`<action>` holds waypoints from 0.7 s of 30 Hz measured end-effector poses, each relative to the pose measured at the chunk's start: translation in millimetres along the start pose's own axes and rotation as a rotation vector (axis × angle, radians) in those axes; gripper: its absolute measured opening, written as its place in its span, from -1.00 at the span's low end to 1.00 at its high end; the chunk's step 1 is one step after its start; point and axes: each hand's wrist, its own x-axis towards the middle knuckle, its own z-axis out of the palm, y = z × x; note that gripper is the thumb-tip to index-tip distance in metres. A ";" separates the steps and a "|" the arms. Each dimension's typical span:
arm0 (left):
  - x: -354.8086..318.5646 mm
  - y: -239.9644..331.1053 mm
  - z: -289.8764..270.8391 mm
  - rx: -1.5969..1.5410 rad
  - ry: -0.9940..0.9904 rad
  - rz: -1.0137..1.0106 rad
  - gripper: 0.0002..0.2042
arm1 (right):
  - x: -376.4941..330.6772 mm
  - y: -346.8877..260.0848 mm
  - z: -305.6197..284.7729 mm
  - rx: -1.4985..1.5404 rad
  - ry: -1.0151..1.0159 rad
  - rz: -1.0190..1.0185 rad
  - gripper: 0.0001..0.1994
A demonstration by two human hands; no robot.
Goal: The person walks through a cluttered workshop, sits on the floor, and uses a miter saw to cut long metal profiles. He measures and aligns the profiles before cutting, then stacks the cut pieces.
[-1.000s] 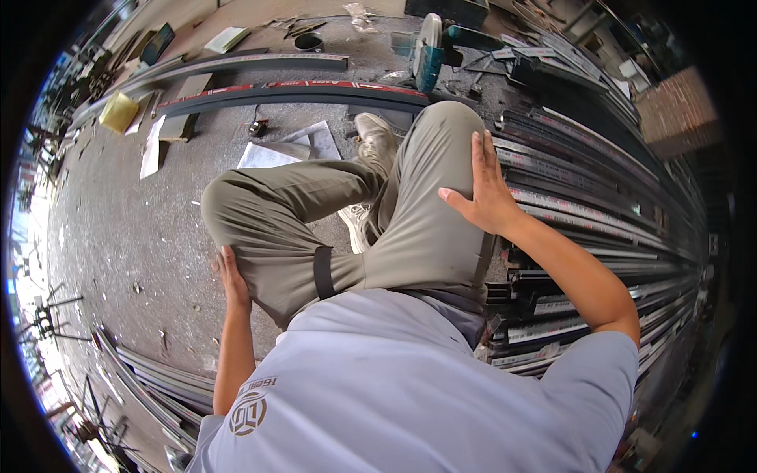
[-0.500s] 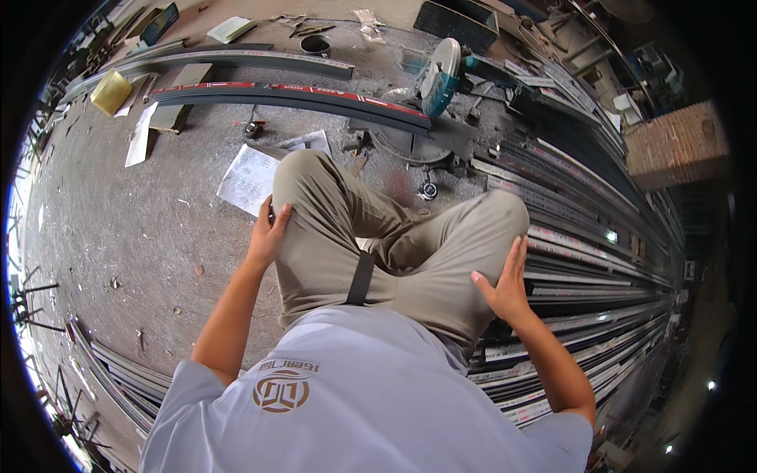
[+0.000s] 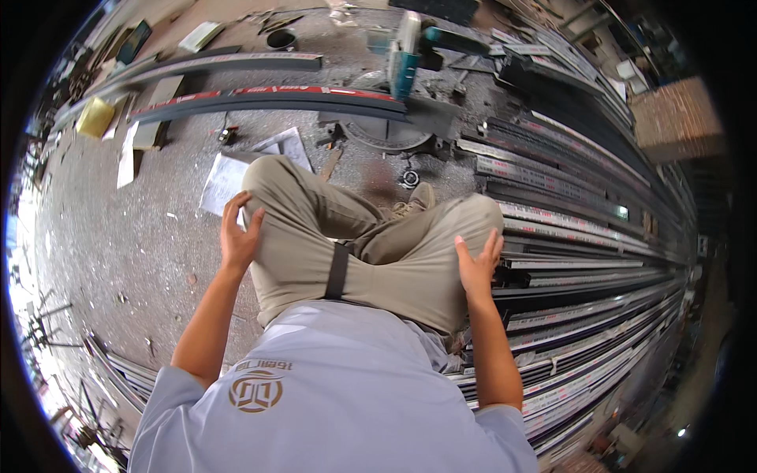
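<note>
- Knees (image 3: 315, 213) in khaki trousers, crossed on the floor before the mitre saw (image 3: 402, 71).
- Left hand (image 3: 239, 232), open, has shifted onto the left knee.
- Right hand (image 3: 477, 264), open, now rests by the right knee beside the stacked metal profiles (image 3: 583, 236); the person seems settled.

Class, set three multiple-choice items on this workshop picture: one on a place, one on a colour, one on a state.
1. Where does the stack of long metal profiles lie?
A. at the person's right
B. at the person's left
C. behind the saw

2. What colour is the handle of the chop saw?
A. yellow
B. teal
C. white

3. How is the left hand?
A. clenched on a tool
B. open, on the khaki-trousered knee
C. flat on the floor

Answers: 1 A, the profiles run along the right side; 2 B, the saw body shows teal; 3 B, the fingers are spread on the knee.
</note>
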 end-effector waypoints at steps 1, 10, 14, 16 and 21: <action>8.5 21.0 -4.8 -0.020 -0.091 0.074 -0.70 | 2.2 -0.5 4.5 0.098 0.050 -0.066 0.04; 22.8 318.5 21.7 -1.208 -0.936 0.613 -0.67 | 11.3 -13.3 24.7 -0.072 0.256 -0.336 -0.26; -6.9 418.0 47.4 -1.623 -1.304 0.722 -0.83 | 13.9 4.3 18.7 0.020 0.236 -0.347 -0.31; -24.2 448.6 62.8 -1.784 -1.225 0.754 -0.84 | 16.4 15.1 15.3 0.026 0.216 -0.350 -0.31; -48.5 476.3 71.3 -1.974 -1.009 0.604 -0.74 | 20.6 42.7 7.5 0.022 0.119 -0.340 -0.32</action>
